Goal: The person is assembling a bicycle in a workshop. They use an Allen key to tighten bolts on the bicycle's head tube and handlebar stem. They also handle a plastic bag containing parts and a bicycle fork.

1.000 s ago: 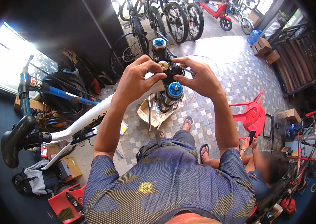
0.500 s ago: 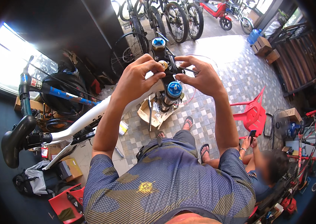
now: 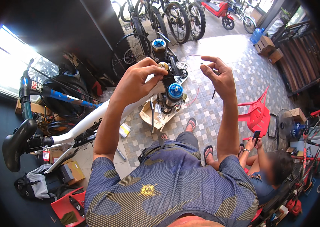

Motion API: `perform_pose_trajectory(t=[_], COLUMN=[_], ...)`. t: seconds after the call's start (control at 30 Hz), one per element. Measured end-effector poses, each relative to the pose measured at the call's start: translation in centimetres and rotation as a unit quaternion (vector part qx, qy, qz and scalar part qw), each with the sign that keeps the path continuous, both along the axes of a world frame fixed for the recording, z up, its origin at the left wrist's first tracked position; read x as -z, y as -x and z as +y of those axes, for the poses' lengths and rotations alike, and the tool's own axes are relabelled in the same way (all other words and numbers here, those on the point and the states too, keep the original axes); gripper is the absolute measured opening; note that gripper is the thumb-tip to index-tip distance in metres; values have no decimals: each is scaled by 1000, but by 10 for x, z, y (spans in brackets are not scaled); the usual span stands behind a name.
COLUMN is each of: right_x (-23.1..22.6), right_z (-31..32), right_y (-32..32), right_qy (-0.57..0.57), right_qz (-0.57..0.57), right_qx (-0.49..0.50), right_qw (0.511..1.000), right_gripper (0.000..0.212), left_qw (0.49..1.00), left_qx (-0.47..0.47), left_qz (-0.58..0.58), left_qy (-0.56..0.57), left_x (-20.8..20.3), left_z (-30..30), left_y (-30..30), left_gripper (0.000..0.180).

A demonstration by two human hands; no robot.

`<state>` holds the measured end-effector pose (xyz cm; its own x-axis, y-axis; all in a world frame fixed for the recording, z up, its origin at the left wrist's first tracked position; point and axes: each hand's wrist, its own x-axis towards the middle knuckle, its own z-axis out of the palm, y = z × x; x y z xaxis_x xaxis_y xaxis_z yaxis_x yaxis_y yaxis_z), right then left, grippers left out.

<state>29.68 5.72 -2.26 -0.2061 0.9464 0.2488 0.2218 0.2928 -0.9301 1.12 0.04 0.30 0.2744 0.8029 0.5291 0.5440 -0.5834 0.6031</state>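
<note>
Near the upper middle of the frame, the gold cap faces up toward the camera, between two blue caps lined up top to bottom, the lower slightly to the right. The frame tube slants from lower left up to them. The left hand is curled, fingertips at the gold cap; whether they grip it cannot be told. The right hand, well apart, half closes around a dark rod pointing downward.
</note>
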Motion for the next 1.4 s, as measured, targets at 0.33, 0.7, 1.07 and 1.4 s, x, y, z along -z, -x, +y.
perform_pose_trajectory(t=[0.33, 0.7, 1.07, 1.4], right_x=[6, 4, -38, 65], right_z=[-13, -22, -100, -135], right_y=[-7, -11, -6, 97], right_qy=[74, 133, 89, -58], right_qz=[36, 118, 22, -123], right_qx=[14, -35, -314, -265], right_qw=[997, 983, 945, 955], right_gripper=[39, 37, 22, 21], left_qw=[1000, 999, 655, 319], left_qx=[10, -8, 290, 199], left_qz=[-6, -9, -591, -810], left_qy=[1, 31, 370, 450], left_x=[3, 0, 62, 199], left_z=[1, -4, -103, -107], left_y=[2, 0, -24, -87], left_gripper=[16, 12, 31, 43])
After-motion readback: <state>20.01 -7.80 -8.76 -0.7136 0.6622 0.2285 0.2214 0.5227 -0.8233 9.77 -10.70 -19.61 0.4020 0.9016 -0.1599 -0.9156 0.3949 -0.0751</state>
